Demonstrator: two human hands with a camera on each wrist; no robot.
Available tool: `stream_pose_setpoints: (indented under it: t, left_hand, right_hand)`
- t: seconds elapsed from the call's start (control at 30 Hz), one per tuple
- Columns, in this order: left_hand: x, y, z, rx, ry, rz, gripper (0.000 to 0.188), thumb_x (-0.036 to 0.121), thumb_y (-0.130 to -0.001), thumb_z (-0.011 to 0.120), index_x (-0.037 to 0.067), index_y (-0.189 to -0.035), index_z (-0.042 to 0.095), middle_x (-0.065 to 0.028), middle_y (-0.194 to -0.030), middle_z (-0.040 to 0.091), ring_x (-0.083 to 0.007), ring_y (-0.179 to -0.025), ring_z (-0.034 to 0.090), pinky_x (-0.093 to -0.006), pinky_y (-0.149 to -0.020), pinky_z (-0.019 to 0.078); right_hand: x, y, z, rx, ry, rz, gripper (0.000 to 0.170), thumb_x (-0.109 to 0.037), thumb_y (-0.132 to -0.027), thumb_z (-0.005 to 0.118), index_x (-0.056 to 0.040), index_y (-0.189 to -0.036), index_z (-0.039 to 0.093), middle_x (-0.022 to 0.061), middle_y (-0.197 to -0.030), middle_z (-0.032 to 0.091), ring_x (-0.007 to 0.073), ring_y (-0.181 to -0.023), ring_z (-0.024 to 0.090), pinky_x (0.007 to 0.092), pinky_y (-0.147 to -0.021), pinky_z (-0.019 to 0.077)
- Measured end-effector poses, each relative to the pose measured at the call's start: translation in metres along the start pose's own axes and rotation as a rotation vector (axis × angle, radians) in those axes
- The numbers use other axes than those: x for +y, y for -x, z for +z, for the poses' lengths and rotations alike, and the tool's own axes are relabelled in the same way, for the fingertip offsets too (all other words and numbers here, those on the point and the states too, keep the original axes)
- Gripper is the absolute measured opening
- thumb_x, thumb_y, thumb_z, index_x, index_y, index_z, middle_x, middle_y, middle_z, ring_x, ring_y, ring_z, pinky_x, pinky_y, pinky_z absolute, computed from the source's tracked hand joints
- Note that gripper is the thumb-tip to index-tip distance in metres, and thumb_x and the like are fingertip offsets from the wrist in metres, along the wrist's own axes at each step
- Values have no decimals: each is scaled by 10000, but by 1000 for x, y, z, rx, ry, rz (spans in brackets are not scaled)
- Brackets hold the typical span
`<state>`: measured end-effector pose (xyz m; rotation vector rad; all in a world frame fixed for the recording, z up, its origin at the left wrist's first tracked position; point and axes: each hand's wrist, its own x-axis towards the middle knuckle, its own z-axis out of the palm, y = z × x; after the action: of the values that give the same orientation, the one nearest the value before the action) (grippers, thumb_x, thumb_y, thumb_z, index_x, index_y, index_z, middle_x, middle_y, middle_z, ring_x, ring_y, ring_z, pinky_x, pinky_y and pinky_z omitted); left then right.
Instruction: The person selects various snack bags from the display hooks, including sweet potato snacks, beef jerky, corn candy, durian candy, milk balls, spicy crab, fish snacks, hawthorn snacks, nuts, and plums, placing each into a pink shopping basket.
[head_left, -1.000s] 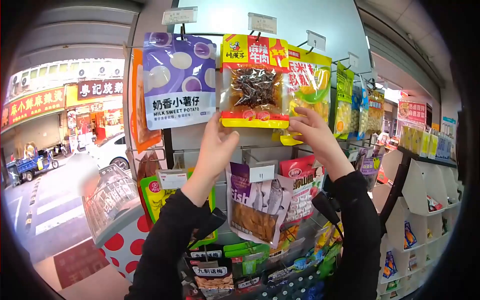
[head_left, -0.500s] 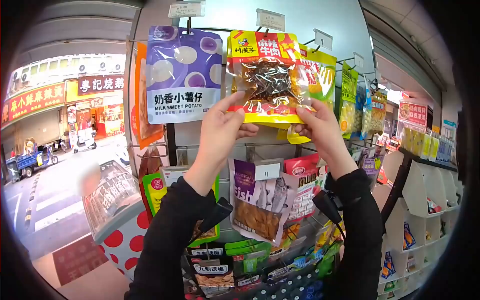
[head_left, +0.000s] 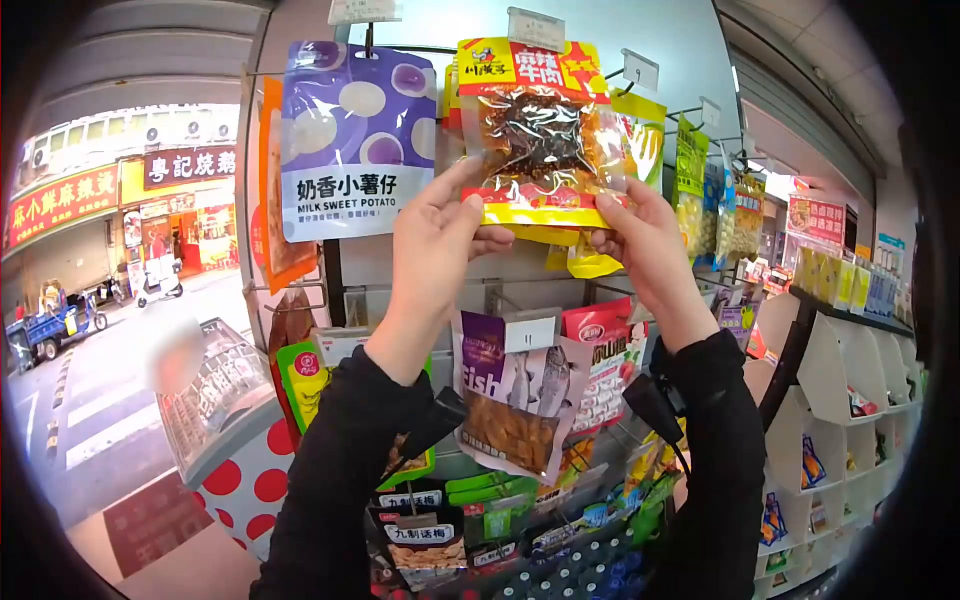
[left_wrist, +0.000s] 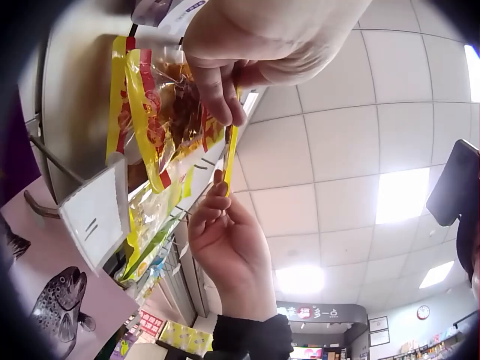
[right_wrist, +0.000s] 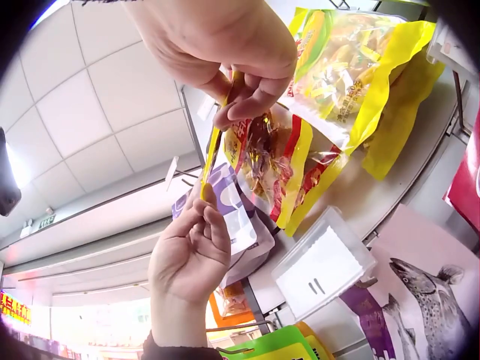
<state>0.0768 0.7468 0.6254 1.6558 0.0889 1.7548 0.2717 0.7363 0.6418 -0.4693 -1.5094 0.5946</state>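
My left hand [head_left: 440,240] and right hand [head_left: 645,235] pinch the lower corners of a red and yellow beef snack packet [head_left: 545,135]. Dark meat shows through its clear window. In the left wrist view, the packet's yellow edge [left_wrist: 231,154] runs nearly edge-on between both hands, in front of another red and yellow packet [left_wrist: 154,120]. The same arrangement appears from the right wrist, where a similar packet [right_wrist: 281,161] hangs behind. Left of it is a purple milk sweet potato bag [head_left: 360,140]; a yellow and green packet [head_left: 643,140] is partly hidden on the right.
Below the hands hangs a fish snack bag [head_left: 520,400], beside a red and white packet [head_left: 605,365]. Metal hooks and price tags [head_left: 535,28] stick out from the rack. White shelving [head_left: 850,370] stands at right; the street lies left.
My hands have gone from the packet's lower edge and side to pinching both lower corners. The packet now tilts out from the rack toward me, its top still near the hook.
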Motion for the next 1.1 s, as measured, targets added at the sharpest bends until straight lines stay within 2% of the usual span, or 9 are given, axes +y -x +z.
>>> stream_pose_setpoints:
  t: [0.27,0.47,0.6,0.67,0.73,0.93,1.0,1.03,1.1]
  left_hand:
    - [7,11,-6,6,-54,-6,378,64,-843,420,-19,-1204,345,-130,-857,561,-150,-637,589,-237,-581,481]
    - [6,61,-13,-9,-60,-44,369,49,-843,426,-35,-1195,354,-111,-884,560,-133,-665,579,-228,-595,466]
    - [5,114,-18,-57,-222,-70,353,41,-849,407,-42,-1189,360,-101,-897,557,-128,-676,578,-217,-608,465]
    - [7,144,-21,-107,-323,-117,332,12,-838,414,-46,-1165,392,-105,-956,545,-128,-694,586,-218,-617,468]
    - [-11,177,-31,-156,-187,-118,310,9,-832,426,-36,-1138,431,-113,-975,544,-134,-700,595,-225,-608,467]
    - [-32,253,-54,-352,-251,-350,298,54,-831,464,4,-1124,469,-45,-762,608,-87,-637,590,-200,-575,449]
    - [-43,280,-59,-338,-161,-490,308,63,-835,461,11,-1139,460,-37,-762,606,-78,-627,581,-203,-556,448]
    - [-47,296,-67,-361,-142,-717,318,64,-839,456,12,-1153,449,-48,-806,602,-78,-637,572,-205,-558,446]
    - [-56,317,-74,-409,-89,-777,325,59,-839,457,15,-1160,443,-61,-900,582,-84,-702,563,-210,-634,442]
  right_hand:
    - [1,7,6,-35,-39,14,258,-141,-809,523,-12,-1018,448,34,-780,559,70,-560,533,175,-502,426]
    - [3,60,14,-51,-107,104,256,-109,-810,513,-14,-1037,439,32,-785,564,70,-563,534,175,-511,432]
    - [26,113,13,-2,-24,25,299,-28,-788,513,-6,-1067,407,69,-893,549,113,-744,559,216,-546,466]
    - [23,148,10,-76,-112,205,365,19,-770,514,-5,-1100,359,101,-949,528,148,-757,562,257,-576,479]
    - [40,186,1,-68,-104,236,413,44,-762,513,-11,-1123,322,116,-948,528,183,-753,567,296,-591,489]
    - [77,292,1,-34,-95,452,370,73,-777,480,-16,-1111,348,137,-933,539,201,-748,569,320,-602,495]
    - [99,337,-2,65,-163,582,273,20,-779,522,-18,-1034,431,48,-856,553,109,-736,536,232,-645,440]
    - [106,356,1,115,-166,651,263,12,-781,527,-17,-1028,441,39,-838,554,97,-742,531,216,-651,426]
    - [101,380,10,175,-148,865,228,-20,-788,541,-5,-1003,467,23,-818,556,71,-777,518,193,-663,410]
